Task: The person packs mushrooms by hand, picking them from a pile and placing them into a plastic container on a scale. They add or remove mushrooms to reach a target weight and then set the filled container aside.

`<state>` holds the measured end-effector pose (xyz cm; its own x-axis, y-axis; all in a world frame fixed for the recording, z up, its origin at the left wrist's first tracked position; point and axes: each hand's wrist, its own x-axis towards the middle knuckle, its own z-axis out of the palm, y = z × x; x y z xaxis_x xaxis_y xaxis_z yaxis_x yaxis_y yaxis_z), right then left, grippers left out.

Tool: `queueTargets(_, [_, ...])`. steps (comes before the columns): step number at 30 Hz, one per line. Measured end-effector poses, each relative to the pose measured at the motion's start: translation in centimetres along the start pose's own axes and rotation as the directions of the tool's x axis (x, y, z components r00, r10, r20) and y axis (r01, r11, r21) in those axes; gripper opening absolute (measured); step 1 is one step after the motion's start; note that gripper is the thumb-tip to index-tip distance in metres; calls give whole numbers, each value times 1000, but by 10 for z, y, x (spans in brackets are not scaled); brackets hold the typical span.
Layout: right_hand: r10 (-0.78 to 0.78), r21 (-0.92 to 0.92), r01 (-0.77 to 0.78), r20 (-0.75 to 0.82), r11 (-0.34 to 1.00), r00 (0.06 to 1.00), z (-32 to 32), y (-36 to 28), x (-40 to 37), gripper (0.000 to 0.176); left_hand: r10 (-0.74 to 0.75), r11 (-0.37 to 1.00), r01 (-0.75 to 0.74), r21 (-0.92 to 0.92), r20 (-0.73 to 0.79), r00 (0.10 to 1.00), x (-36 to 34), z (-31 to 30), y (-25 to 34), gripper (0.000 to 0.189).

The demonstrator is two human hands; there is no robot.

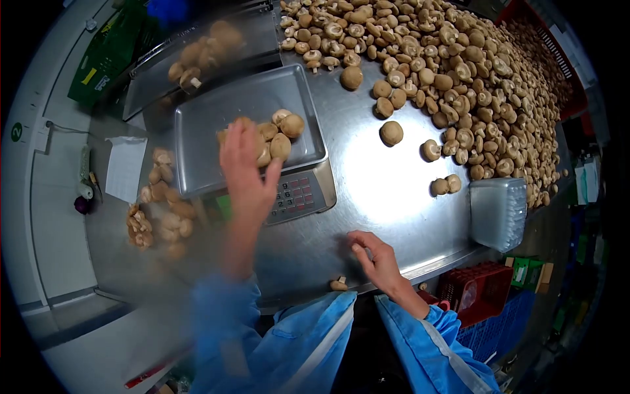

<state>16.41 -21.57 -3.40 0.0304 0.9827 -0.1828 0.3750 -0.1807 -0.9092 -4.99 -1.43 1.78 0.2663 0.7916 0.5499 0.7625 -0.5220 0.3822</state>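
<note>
My left hand is over the metal tray of a weighing scale, its fingers on or just above a small group of brown mushrooms; whether it grips one is hidden. The scale's keypad shows beside my wrist. My right hand hovers near the front edge of the steel table, fingers loosely curled and apart, holding nothing. Left of its fingertips and nearer the edge, a single mushroom lies on the table.
A large mushroom heap covers the table's back right. Stacked clear plastic trays stand at the right edge. Blurred mushrooms lie left of the scale, near a white paper. Red crates sit below the table.
</note>
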Motion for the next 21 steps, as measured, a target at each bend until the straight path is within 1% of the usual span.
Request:
queueTargets(1, [-14,-23,15,29,1000,999,1,-3,1,27,-56,973,0,229,235,970,2,7,-4,69])
queueTargets(4, [-65,-81,71,77,994,995,0,-6,6,25,34,970,-80,231,194,980,-6,23,-11,72])
queueTargets(7, [-15,-127,30,116,991,993,-4,-1,9,23,15,978,-46,203,151,988,-7,22,-14,74])
queueTargets(10, [-21,-159,41,127,986,992,-7,5,10,23,-7,994,-3,111,83,997,-7,18,-22,75])
queueTargets(11, [-17,-155,38,133,987,991,-8,6,11,23,-3,994,-6,113,75,997,-9,19,-29,78])
queueTargets(14, [-9,-151,33,153,988,988,-7,7,12,24,20,984,-35,173,88,996,-11,18,-41,76])
queueTargets(15, [-11,-158,37,160,987,987,-6,7,13,25,13,988,-25,152,76,997,-10,16,-39,74])
queueTargets(18, [0,-176,33,187,984,982,-5,8,14,25,65,988,-60,139,-30,997,4,-1,-34,65])
queueTargets(19, [8,-179,28,198,983,980,-4,9,13,25,3,996,5,88,-88,996,8,-8,-35,59])
queueTargets(21, [23,-190,17,205,982,979,-4,11,14,25,-100,994,89,-71,-163,982,20,-17,-39,56])
